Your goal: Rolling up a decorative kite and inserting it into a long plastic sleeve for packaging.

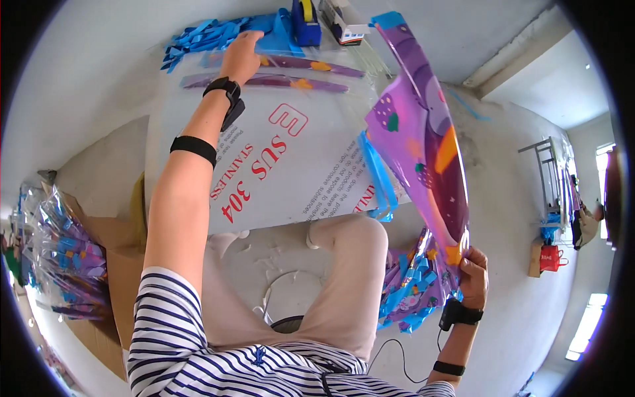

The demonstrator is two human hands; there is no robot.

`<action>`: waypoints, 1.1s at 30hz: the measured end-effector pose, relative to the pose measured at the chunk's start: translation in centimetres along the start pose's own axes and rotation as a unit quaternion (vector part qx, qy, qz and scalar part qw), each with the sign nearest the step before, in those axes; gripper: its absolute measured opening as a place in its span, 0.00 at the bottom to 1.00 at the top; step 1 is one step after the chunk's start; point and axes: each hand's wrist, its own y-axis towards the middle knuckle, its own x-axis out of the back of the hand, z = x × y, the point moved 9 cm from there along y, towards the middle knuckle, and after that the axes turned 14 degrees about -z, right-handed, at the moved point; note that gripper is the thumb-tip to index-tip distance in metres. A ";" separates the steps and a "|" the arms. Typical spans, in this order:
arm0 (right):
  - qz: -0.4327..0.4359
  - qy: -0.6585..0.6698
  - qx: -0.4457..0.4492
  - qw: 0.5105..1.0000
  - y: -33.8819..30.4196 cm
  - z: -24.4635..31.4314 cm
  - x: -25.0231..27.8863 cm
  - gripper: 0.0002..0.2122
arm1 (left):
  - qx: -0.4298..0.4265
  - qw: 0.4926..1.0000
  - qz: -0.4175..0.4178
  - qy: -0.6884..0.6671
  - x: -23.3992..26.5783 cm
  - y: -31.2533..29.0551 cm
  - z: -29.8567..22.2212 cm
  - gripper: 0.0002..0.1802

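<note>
My right hand (473, 276) grips the lower end of a long, glossy purple printed plastic film piece (423, 142) with strawberry pictures. It stands up tall and curved on the right, with a blue strip at its top end. At the far side of the table, my left hand (243, 54) reaches into a pile of blue strips (202, 38), fingers bent together on them; the fingertips are partly hidden. Two narrow purple printed bands (317, 85) lie under clear film just beside that hand.
A grey printed metal sheet (264, 192) covers the tabletop. Behind it stand a blue tape dispenser (306, 26) and a small white box (344, 25). More purple and blue pieces (413, 284) hang low right. Wrapped bundles (76, 258) fill a cardboard box (126, 284) at left.
</note>
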 end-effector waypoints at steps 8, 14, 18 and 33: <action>0.015 -0.032 0.037 0.999 -1.2 0.1 -6.4 0.04 | 0.321 0.831 0.240 -0.386 2.0 -9.4 -13.4 0.07; -0.050 -0.270 0.375 0.885 -7.3 0.6 -15.2 0.02 | 0.491 0.619 0.258 -0.556 9.4 -14.6 -22.8 0.16; -0.063 -0.447 0.629 0.632 -16.0 -0.2 -21.4 0.05 | 0.542 0.645 0.188 -0.505 13.0 -16.3 -22.1 0.23; 0.066 -0.171 0.525 0.831 -20.1 4.0 -25.8 0.10 | 0.434 0.677 0.154 -0.574 24.3 -19.6 -22.4 0.15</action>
